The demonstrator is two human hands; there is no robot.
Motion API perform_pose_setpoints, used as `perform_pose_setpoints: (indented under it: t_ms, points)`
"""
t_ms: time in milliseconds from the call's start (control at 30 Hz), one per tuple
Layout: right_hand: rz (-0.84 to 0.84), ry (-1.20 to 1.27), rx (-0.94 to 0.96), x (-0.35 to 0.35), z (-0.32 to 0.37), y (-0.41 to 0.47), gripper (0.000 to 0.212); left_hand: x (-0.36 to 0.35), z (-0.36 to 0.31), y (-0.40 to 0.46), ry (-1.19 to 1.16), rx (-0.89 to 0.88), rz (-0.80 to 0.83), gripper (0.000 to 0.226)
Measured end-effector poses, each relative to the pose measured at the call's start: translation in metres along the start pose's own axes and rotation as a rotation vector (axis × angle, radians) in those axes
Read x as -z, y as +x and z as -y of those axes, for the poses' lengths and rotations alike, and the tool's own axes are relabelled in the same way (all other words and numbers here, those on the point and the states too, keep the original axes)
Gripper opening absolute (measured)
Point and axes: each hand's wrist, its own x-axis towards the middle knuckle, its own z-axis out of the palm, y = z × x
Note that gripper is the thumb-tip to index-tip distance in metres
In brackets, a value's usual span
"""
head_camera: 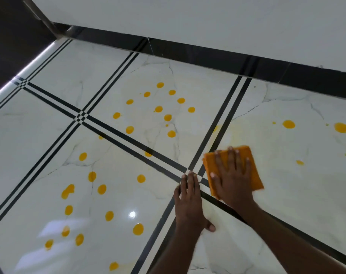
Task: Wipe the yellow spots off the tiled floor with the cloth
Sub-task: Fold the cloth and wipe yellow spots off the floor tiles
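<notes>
My right hand (232,178) lies flat, fingers spread, pressing a folded orange cloth (256,175) onto the white marble-look tiled floor (59,119), just right of a crossing of black double lines. My left hand (190,202) rests flat on the floor beside it, empty, fingers together, thumb out. Several yellow spots dot the tiles: a cluster (158,109) in the tile beyond my hands, another group (101,189) to the left, and a few (288,124) at the right. A faint yellow smear (235,131) shows beyond the cloth.
A white wall (207,22) with a black skirting strip (207,54) runs across the far side. A dark surface (10,36) borders the floor at the upper left. A bright light glare (132,214) reflects off the tile near my left hand.
</notes>
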Motion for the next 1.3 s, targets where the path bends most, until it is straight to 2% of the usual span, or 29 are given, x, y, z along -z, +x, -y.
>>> perform_pose_setpoints:
  t_ms: [67,100,133,233,333,400,467,533,600,667,733,800,867,933,1033,1100,1167,1300]
  points:
    - [0.019,-0.053,0.221,0.001,-0.003,0.052,0.073,0.0,0.0,-0.005,-0.017,0.073,0.005,0.155]
    - [0.034,-0.08,0.275,0.002,-0.008,0.083,0.072,-0.001,-0.001,-0.006,-0.029,0.1,0.013,0.154]
    - [0.064,-0.077,0.235,0.008,-0.017,0.111,0.073,-0.001,-0.001,-0.006,-0.037,0.115,0.022,0.154]
    - [-0.017,-0.014,-0.095,0.017,-0.053,0.148,0.075,-0.006,0.0,-0.001,-0.034,0.112,0.023,0.155]
    - [-0.127,0.022,-0.232,0.01,-0.042,0.1,0.071,-0.013,0.006,0.0,-0.068,0.078,-0.003,0.153]
    - [-0.111,0.003,-0.138,-0.001,-0.001,0.047,0.072,-0.014,0.01,-0.002,-0.112,0.062,-0.031,0.153]
    - [-0.046,-0.019,0.08,-0.012,0.031,0.021,0.074,-0.014,0.013,-0.004,-0.128,0.046,-0.06,0.152]
    - [0.0,-0.048,0.283,-0.009,0.039,0.043,0.073,-0.015,0.015,-0.007,-0.141,0.036,-0.063,0.151]
    - [0.011,-0.04,0.32,-0.003,0.025,0.098,0.071,-0.019,0.018,-0.007,-0.158,0.031,-0.072,0.153]
    - [0.025,-0.036,0.129,0.008,-0.004,0.148,0.073,-0.021,0.019,-0.007,-0.18,0.026,-0.078,0.153]
    - [-0.021,0.012,-0.058,0.013,-0.034,0.162,0.073,-0.023,0.019,-0.006,-0.175,0.022,-0.083,0.154]
    - [-0.11,0.055,-0.178,0.009,-0.039,0.133,0.071,-0.024,0.019,-0.004,-0.171,0.025,-0.074,0.154]
    - [-0.15,0.054,-0.243,0.0,-0.016,0.08,0.071,-0.025,0.018,-0.003,-0.173,0.038,-0.083,0.154]
    - [-0.107,0.017,-0.122,-0.013,0.019,0.041,0.072,-0.022,0.018,-0.003,-0.163,0.047,-0.082,0.154]
    - [-0.029,-0.021,0.134,-0.016,0.038,0.05,0.073,-0.02,0.018,-0.005,-0.147,0.051,-0.081,0.153]
    - [0.005,-0.045,0.278,-0.01,0.02,0.074,0.071,-0.02,0.021,-0.006,-0.139,0.044,-0.075,0.153]
    - [0.045,-0.077,0.316,-0.004,-0.012,0.09,0.071,-0.021,0.027,-0.007,-0.13,0.042,-0.088,0.154]
    - [0.088,-0.114,0.104,0.023,-0.096,0.102,0.078,-0.021,0.02,-0.005,-0.043,0.043,-0.062,0.157]
